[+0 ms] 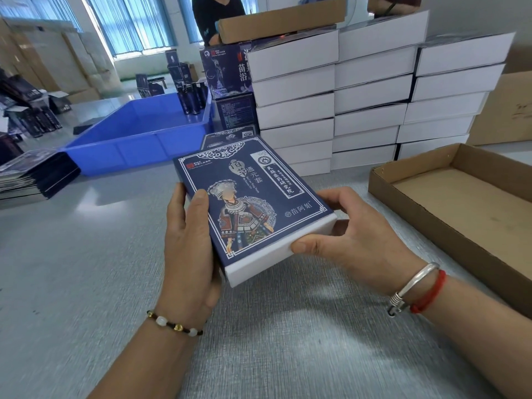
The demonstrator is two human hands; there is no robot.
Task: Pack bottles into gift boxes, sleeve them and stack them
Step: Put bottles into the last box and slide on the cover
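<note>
A gift box (253, 205) in a dark blue printed sleeve, its white end facing me, is held above the grey table. My left hand (190, 243) grips its left long side, thumb on the top face. My right hand (351, 237) grips the near right corner, thumb against the white end. Stacks of sleeved boxes (371, 96) with white ends stand behind, in three columns. Dark bottles (193, 96) stand in the far corner of a blue plastic bin (138, 139). A pile of flat blue sleeves (34, 174) lies at the left.
An open shallow cardboard tray (449, 203) sits at the right. Another cardboard tray (282, 18) lies on top of the stacks. A person in a dark shirt (216, 15) stands behind them. More blue boxes (227, 70) are beside the bin.
</note>
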